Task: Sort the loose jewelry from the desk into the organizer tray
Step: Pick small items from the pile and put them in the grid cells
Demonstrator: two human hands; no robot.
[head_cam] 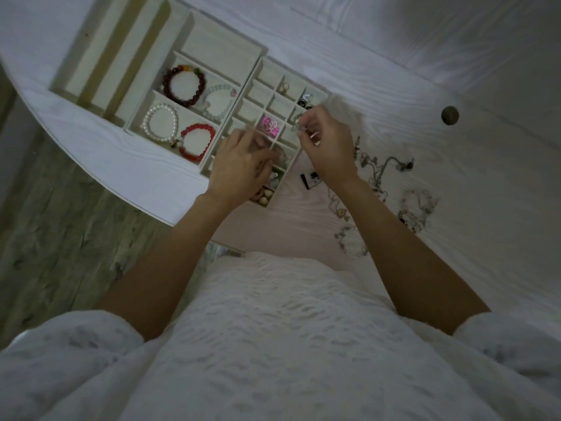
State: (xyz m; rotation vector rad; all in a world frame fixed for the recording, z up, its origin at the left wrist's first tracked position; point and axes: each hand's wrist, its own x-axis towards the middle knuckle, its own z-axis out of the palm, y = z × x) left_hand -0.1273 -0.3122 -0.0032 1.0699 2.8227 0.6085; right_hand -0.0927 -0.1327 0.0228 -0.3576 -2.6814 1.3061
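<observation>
The head camera looks down on a white tabletop (394, 71) with two pale organizer trays side by side. The left tray (194, 31) has big compartments. In them lie a dark red bead bracelet (183, 86), a pale clear bead bracelet (218, 101), a white pearl bracelet (161, 120) and a bright red bead bracelet (196, 143). The right tray (264, 63) is a grid of small cells; one cell holds a pink piece (269, 126), and some other cells hold small items too blurred to name.

Both hands are above the small-cell tray. The left hand (243, 168) is over its near half, the fingers bent and close together; I cannot tell if it holds something. The right hand (326, 141) is at the tray's right edge, and its fingertips pinch a small thin thing (299, 129), too small to identify, just above a cell.

The loose jewelry (385, 171), chains and a beaded piece, lies on the tabletop to the right of the right hand and wrist, apart from the trays. A small black and white item (309, 179) lies between the grid tray and the right wrist. A small round dark knob (450, 115) is seen further right.
</observation>
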